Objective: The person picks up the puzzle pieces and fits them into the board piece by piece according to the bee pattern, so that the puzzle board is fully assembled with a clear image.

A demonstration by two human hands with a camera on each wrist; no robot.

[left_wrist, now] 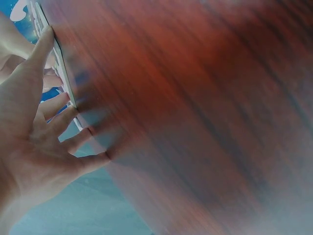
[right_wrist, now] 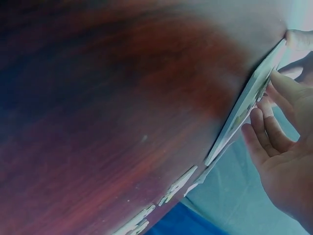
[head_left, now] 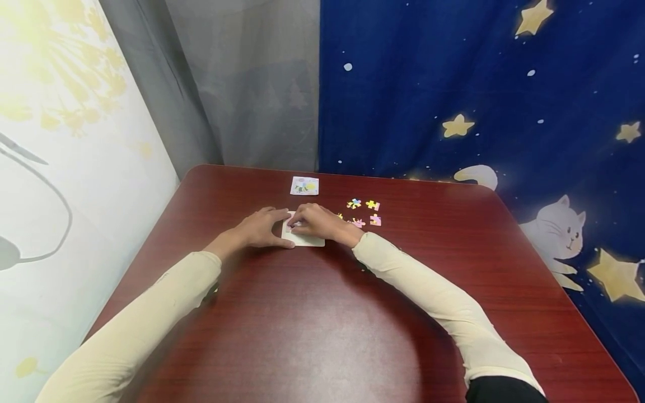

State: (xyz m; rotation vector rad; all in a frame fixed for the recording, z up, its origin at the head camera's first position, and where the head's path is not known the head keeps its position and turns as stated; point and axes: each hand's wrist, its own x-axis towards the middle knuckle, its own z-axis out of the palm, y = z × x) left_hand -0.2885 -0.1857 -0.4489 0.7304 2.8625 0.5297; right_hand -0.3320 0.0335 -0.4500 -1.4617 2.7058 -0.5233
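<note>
A white puzzle board [head_left: 308,241] lies flat on the dark red table [head_left: 322,324]. My left hand [head_left: 261,227] braces its left side, thumb on the near edge and fingers spread towards the far edge. Those fingers [left_wrist: 98,160] are mostly straight, with tips down at the table and board edge. Over the board, my right hand [head_left: 318,220] pinches a small puzzle piece [right_wrist: 264,90] between thumb and fingertips, right at the board's surface. The piece is mostly hidden by the fingers.
Several loose puzzle pieces [head_left: 373,205] in yellow and pink lie right of the board, some partly behind my right wrist. A small picture card [head_left: 304,186] lies farther back. A grey curtain [head_left: 252,84] and a blue star-patterned curtain [head_left: 403,84] hang behind the table.
</note>
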